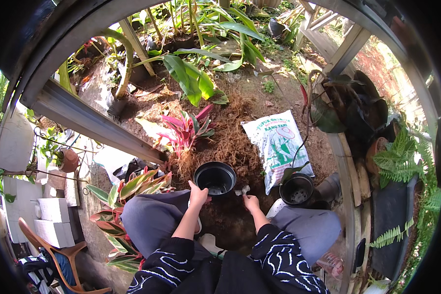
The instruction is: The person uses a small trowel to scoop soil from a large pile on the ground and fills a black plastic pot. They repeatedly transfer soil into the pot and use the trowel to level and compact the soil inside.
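My left hand [198,194] grips the near left rim of a black plastic plant pot [215,179], which looks empty inside. Low over the soil, my right hand [251,203] is closed around something mostly hidden; a small greyish-white piece [242,190] shows at its fingertips, between it and the pot. Beyond the pot lies a heap of brown fibrous soil and roots [239,147]. A pink and green leafy plant [185,132] with bare roots leans at the heap's left. To the right is a white printed fertilizer bag [281,143].
Another black pot [297,190] stands by my right knee, near stacked dark pots [329,187]. Variegated plants [132,198] crowd my left knee. A metal beam [95,117] crosses at left, and wooden planks [349,165] edge the right. Large green-leaved plants [191,79] grow ahead.
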A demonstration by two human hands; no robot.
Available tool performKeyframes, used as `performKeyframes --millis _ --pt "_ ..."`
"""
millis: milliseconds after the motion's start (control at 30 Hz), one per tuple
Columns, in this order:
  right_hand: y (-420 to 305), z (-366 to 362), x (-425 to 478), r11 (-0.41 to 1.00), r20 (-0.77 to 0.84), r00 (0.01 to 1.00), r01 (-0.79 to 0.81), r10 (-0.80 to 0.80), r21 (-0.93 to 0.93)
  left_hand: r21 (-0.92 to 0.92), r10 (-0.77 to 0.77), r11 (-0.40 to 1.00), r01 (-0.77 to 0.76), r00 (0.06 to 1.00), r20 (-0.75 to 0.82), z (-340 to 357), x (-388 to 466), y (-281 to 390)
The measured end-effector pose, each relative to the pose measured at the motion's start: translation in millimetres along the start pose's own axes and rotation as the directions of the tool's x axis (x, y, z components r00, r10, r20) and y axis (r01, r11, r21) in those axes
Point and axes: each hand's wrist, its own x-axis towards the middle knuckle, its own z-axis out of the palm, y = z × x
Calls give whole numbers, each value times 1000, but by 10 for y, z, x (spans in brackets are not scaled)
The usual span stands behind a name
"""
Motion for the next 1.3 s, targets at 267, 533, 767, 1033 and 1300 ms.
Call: performKeyframes --millis 267,533,767,1033,1300 --pt "26 -344 -305 998 82 995 -61 61 -2 -139 -15 990 24 998 64 13 83 -73" --pt "-365 -1345 -622 993 235 971 -2 30 -119 -101 182 978 -180 983 11 -11 119 21" --pt "-1149 -2447 -1215 957 394 919 142 -32 -254 387 622 755 -529 764 -169 -170 -18 427" --pt "-1667 -2944 -1860 952 187 952 271 -243 -140 -242 614 759 -605 788 -43 6 -498 1013" --pt "-1729 -2681 -1748 884 149 919 391 -364 -257 -500 342 844 -193 912 225 396 -482 515"
